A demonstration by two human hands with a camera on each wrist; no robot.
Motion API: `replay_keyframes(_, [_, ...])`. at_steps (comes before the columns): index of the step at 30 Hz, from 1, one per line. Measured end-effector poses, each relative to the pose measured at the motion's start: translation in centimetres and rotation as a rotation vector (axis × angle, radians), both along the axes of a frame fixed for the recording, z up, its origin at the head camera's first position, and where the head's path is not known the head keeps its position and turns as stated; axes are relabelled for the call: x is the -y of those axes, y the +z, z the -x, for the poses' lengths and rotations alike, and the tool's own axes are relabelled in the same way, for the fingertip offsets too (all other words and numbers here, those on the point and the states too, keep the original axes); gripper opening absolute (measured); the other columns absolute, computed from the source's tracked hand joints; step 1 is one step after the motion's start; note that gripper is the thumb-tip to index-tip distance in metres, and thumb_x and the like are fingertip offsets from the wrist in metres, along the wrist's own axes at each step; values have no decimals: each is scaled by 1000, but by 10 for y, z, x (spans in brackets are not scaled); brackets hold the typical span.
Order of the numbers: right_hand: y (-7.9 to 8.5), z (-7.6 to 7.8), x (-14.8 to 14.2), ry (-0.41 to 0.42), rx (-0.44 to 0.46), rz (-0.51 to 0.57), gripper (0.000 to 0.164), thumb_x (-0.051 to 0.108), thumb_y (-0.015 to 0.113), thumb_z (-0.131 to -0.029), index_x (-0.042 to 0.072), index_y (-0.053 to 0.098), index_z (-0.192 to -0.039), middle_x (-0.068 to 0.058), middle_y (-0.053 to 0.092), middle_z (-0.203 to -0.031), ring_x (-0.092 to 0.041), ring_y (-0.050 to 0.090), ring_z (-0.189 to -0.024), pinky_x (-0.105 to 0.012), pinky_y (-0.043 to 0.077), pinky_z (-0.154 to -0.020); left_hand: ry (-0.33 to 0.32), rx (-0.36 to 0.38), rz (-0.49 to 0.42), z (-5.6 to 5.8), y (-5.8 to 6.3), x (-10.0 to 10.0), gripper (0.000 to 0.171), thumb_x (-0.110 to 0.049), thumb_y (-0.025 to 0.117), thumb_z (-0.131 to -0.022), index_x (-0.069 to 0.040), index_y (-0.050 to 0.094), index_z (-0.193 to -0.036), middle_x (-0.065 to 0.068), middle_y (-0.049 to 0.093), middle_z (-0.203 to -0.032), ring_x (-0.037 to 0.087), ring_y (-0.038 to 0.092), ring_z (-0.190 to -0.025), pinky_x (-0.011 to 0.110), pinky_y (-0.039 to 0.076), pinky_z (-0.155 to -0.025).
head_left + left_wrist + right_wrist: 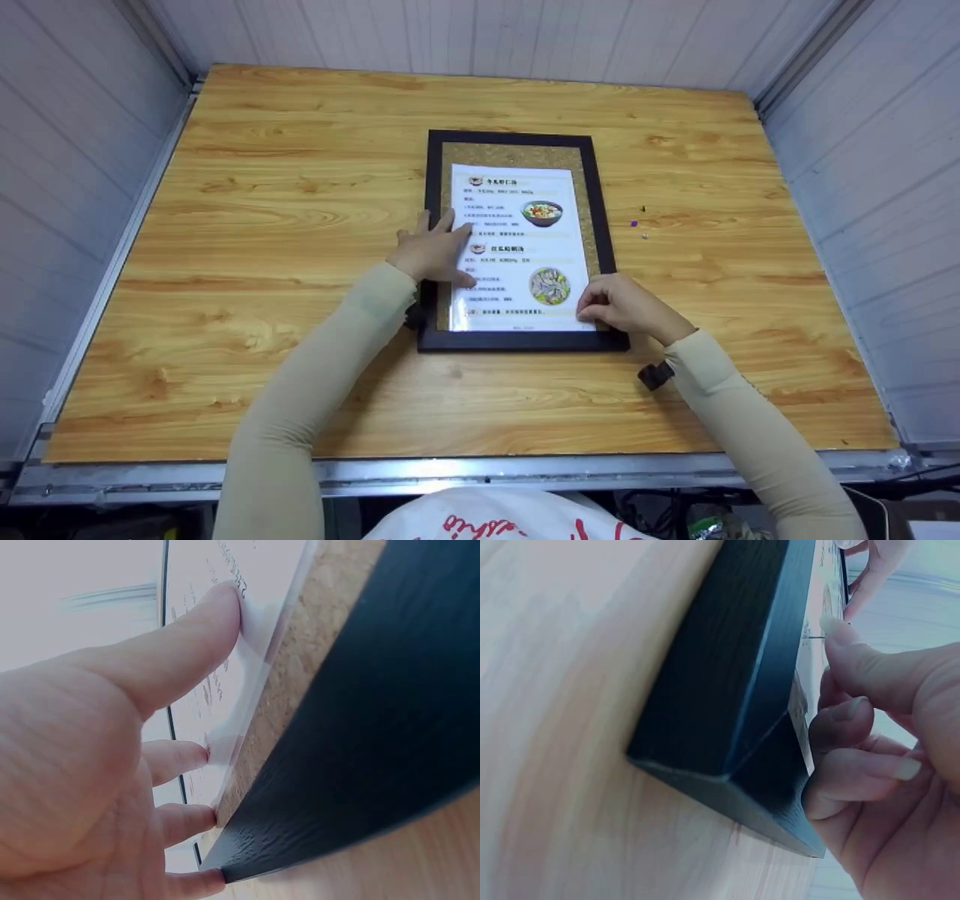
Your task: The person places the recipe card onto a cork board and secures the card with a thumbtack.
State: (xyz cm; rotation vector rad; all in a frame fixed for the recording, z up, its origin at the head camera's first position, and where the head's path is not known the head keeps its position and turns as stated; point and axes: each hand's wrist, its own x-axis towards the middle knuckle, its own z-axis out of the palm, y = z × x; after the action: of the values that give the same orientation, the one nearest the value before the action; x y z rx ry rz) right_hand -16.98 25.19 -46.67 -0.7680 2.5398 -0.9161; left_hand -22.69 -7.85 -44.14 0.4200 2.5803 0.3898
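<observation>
A white printed sheet [517, 225] with two food pictures, in a clear sleeve, lies on a corkboard [517, 155] with a black frame [517, 342]. My left hand [431, 253] has its fingers spread over the left side; the thumb and some fingertips touch the sheet, and the little finger reaches the frame. In the left wrist view the thumb [202, 634] rests on the printed text. At the sheet's lower right corner, my right hand [619, 304] pinches a pushpin, its thin needle [815, 637] pointing at the sheet. Its head is hidden by the fingers.
Several tiny items lie right of the board, one of them purple [634, 223]. The board lies on a wood-grain table [300, 172] with panelled walls [480, 37] at the back and both sides. A metal rail [480, 472] runs along the front edge.
</observation>
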Motion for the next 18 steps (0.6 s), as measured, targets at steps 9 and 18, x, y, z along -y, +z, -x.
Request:
replay_keyframes(9, [2,2,0,-16,44,-17,8,5,75,-88,7,75,-80,0,61,-83,-15,54,-74,-30,47,-68,16,2,-2,-1,0,-1,102,-52,77,-81,-21,21,-160,13,-2,-165,48,-9,-146,76,9,-106])
replay_keyframes(18, [0,3,0,-12,46,-9,8,6,76,-87,6,75,-79,-1,62,-83,-15,54,-73,-27,47,-66,27,3,-25,-1,-4,0,102,-52,77,-81,-22,21,-160,12,-3,-165,47,-11,-146,77,8,-105])
